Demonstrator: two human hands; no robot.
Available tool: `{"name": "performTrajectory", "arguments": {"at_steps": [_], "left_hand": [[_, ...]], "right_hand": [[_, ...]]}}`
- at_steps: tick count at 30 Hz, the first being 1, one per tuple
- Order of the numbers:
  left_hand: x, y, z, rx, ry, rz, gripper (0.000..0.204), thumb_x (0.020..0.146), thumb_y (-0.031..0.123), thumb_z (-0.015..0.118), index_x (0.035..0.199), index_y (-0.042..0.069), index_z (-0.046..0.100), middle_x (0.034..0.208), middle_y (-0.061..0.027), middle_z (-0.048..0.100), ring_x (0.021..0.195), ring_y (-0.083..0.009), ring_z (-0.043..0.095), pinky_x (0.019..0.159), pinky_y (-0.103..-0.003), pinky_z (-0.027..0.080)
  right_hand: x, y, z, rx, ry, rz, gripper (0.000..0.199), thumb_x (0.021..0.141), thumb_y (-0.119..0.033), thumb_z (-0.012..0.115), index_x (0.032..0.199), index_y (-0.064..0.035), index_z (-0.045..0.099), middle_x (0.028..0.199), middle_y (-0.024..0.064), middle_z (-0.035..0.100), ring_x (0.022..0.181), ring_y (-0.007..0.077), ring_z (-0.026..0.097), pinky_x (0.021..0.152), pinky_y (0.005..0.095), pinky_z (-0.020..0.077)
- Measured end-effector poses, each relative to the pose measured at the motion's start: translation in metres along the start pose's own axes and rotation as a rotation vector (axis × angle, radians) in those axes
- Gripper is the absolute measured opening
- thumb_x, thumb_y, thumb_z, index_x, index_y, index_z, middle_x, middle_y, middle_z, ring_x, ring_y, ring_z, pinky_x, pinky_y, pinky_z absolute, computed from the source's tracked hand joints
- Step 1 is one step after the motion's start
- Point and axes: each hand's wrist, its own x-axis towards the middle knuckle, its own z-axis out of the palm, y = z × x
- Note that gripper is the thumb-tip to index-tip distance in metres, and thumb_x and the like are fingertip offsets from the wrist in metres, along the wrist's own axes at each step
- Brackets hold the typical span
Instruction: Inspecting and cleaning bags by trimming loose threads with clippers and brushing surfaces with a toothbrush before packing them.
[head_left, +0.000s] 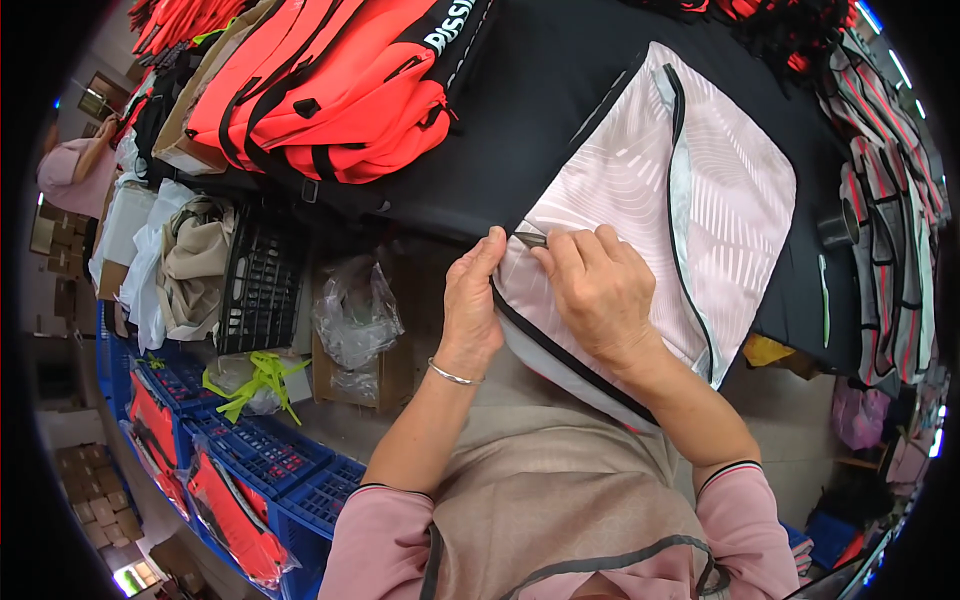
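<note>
A pale pink fabric piece (625,190) with a white line pattern and black edge binding lies over the front of the black-covered table and hangs toward my lap. A long black-trimmed opening curves down it, showing a light grey inside. My left hand (473,305), with a silver bangle at the wrist, pinches its left corner between thumb and fingers. Close beside it, my right hand (597,290) is closed round a small dark metal tool (533,240) pointing at that corner. Most of the tool is hidden by my fingers, so its kind cannot be made out.
Bright red-orange bags (330,110) with black straps are piled at the far left. Below stand a black crate (265,280) and blue crates (265,450). A green toothbrush-like brush (824,300) lies at the table's right, near grey bag pieces (885,240). Another person (75,175) is far left.
</note>
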Motion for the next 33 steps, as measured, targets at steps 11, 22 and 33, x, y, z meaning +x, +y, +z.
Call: {"name": "performTrajectory", "arguments": {"at_steps": [11, 22, 33], "left_hand": [[0.004, -0.002, -0.002, -0.04, -0.007, -0.004, 0.019, 0.094, 0.028, 0.067, 0.096, 0.009, 0.067, 0.092, 0.0045, 0.064, 0.088, -0.0041, 0.054, 0.082, -0.021, 0.042], [-0.005, 0.002, 0.006, 0.0, 0.034, 0.051, 0.018, 0.095, 0.026, 0.065, 0.091, 0.009, 0.068, 0.088, 0.0047, 0.064, 0.085, -0.0037, 0.054, 0.079, -0.021, 0.042], [-0.061, -0.008, -0.005, 0.406, -0.068, 0.043, 0.044, 0.087, 0.02, 0.074, 0.121, -0.005, 0.061, 0.111, -0.005, 0.065, 0.099, -0.0097, 0.058, 0.09, -0.025, 0.044]], "right_hand": [[0.003, 0.011, -0.001, 0.323, 0.002, 0.195, 0.016, 0.076, -0.019, 0.074, 0.08, -0.0102, 0.061, 0.072, 0.0037, 0.061, 0.068, 0.0214, 0.059, 0.055, 0.0345, 0.0473], [0.001, 0.0, -0.001, 0.069, 0.012, 0.03, 0.018, 0.077, -0.018, 0.075, 0.085, -0.0064, 0.065, 0.07, 0.0039, 0.06, 0.063, 0.0217, 0.057, 0.053, 0.0338, 0.046], [-0.01, 0.052, 0.023, 1.016, -0.11, 0.762, 0.022, 0.09, -0.025, 0.068, 0.093, -0.0029, 0.066, 0.074, 0.0029, 0.065, 0.066, 0.0114, 0.058, 0.058, 0.0242, 0.044]]}}
